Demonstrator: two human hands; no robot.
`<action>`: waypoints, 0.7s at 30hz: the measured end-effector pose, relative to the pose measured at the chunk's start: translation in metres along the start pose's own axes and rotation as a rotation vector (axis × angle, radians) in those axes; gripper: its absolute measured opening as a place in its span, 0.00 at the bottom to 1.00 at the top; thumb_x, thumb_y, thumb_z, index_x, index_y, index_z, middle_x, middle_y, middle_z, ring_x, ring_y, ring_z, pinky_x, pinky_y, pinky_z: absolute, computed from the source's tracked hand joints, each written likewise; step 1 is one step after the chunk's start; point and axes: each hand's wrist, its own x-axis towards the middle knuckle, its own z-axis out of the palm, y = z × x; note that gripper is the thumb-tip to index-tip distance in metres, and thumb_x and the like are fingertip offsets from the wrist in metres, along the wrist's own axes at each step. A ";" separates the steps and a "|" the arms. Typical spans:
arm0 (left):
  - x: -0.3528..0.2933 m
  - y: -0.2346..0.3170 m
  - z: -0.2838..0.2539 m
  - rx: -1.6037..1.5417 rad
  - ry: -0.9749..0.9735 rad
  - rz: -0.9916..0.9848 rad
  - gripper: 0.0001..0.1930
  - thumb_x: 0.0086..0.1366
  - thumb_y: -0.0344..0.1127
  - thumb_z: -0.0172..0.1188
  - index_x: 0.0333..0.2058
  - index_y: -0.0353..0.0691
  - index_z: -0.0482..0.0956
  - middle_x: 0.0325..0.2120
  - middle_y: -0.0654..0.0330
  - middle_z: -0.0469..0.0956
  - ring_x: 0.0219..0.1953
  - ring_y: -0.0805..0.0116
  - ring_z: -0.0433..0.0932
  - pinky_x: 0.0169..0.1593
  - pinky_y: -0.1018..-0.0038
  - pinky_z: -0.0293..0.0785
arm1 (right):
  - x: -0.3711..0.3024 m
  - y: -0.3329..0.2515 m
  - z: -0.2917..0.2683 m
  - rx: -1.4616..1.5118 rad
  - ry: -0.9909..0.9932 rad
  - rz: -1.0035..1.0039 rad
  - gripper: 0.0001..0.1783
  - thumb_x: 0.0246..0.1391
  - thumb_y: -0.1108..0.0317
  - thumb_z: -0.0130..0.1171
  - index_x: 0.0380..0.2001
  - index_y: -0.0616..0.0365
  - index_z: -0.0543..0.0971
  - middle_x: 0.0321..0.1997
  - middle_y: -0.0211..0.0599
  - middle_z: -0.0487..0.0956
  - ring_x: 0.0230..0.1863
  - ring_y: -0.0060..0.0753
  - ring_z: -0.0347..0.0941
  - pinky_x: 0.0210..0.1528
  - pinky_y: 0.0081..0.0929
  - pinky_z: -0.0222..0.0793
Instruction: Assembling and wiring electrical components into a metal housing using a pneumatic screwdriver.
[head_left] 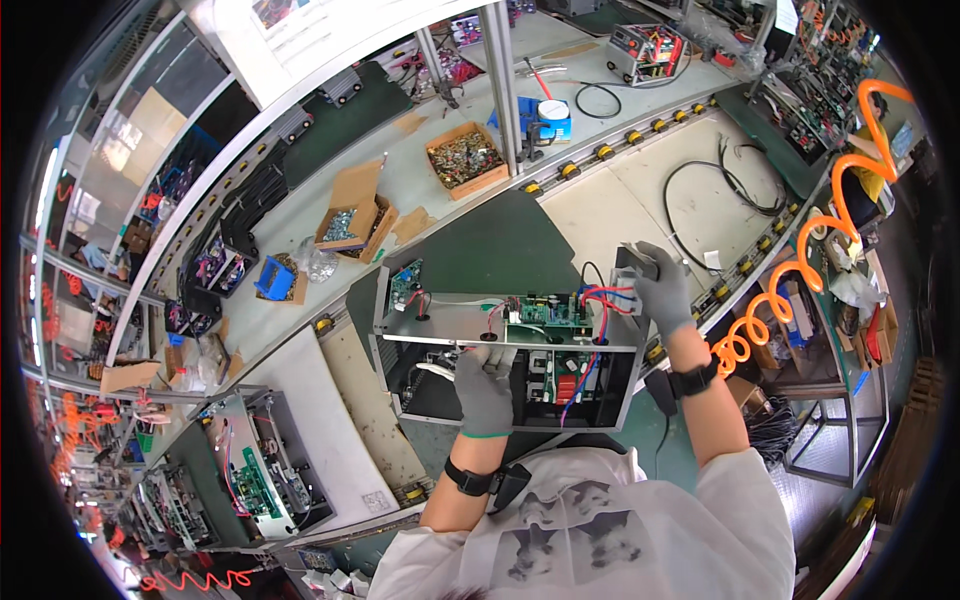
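Observation:
An open metal chassis [620, 400] sits before me, split lengthwise by a grey metal divider [450, 328]. A green circuit board [545, 312] is mounted along the divider. My left hand [484, 395], in a grey glove, reaches over the near compartment with its fingers closed beside white cables [436, 370]; what they hold is hidden. At the chassis' right end, my gloved right hand [662, 290] is closed on a small grey metal panel [624, 288]. Red and blue wires [604, 298] run from beside that panel down into the near compartment, past a red component [567, 388].
Behind the chassis, a bench holds a box of small metal parts [466, 160], a cardboard box of screws [345, 225] and a blue bin [275, 278]. An orange coiled hose [790, 275] hangs at right. Black cable [672, 205] lies on the conveyor; another open chassis [265, 470] stands left.

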 end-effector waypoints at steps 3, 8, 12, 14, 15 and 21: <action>0.015 -0.001 0.007 0.056 -0.114 0.150 0.08 0.63 0.32 0.49 0.38 0.35 0.71 0.39 0.59 0.74 0.42 0.68 0.75 0.54 0.71 0.72 | 0.053 0.013 0.026 -0.009 -0.113 0.196 0.28 0.39 0.75 0.53 0.50 0.56 0.75 0.42 0.44 0.80 0.42 0.33 0.77 0.45 0.25 0.71; 0.021 0.020 -0.006 0.477 -0.246 0.066 0.24 0.62 0.34 0.52 0.55 0.29 0.64 0.48 0.53 0.73 0.47 0.66 0.73 0.52 0.71 0.70 | 0.102 0.043 0.059 0.014 -0.223 0.354 0.28 0.40 0.72 0.56 0.51 0.54 0.75 0.41 0.43 0.80 0.42 0.33 0.77 0.44 0.26 0.71; 0.013 0.047 -0.031 1.413 -0.238 0.480 0.21 0.61 0.38 0.53 0.51 0.36 0.71 0.43 0.49 0.74 0.45 0.58 0.75 0.52 0.64 0.68 | 0.115 0.073 0.066 -0.265 -0.187 0.365 0.31 0.45 0.71 0.57 0.57 0.52 0.69 0.41 0.45 0.79 0.41 0.33 0.76 0.42 0.28 0.72; 0.020 0.057 -0.054 1.997 -0.201 1.108 0.20 0.59 0.48 0.55 0.45 0.39 0.75 0.38 0.52 0.75 0.39 0.57 0.75 0.52 0.59 0.63 | 0.107 0.096 0.055 -0.070 -0.196 0.258 0.35 0.48 0.62 0.59 0.62 0.49 0.63 0.48 0.49 0.76 0.48 0.41 0.74 0.49 0.33 0.70; 0.021 0.064 -0.072 2.001 -0.185 1.088 0.20 0.59 0.48 0.55 0.45 0.39 0.75 0.38 0.52 0.75 0.39 0.57 0.75 0.52 0.59 0.63 | 0.087 0.069 0.055 -0.207 -0.215 0.262 0.37 0.49 0.56 0.58 0.63 0.51 0.60 0.54 0.51 0.72 0.54 0.46 0.69 0.54 0.35 0.65; 0.043 0.073 -0.095 2.108 -0.427 0.979 0.22 0.53 0.60 0.55 0.26 0.44 0.72 0.22 0.61 0.69 0.30 0.59 0.71 0.37 0.61 0.63 | -0.065 0.062 0.046 -0.654 -0.107 0.009 0.34 0.58 0.55 0.46 0.62 0.60 0.53 0.56 0.63 0.66 0.53 0.63 0.66 0.53 0.51 0.63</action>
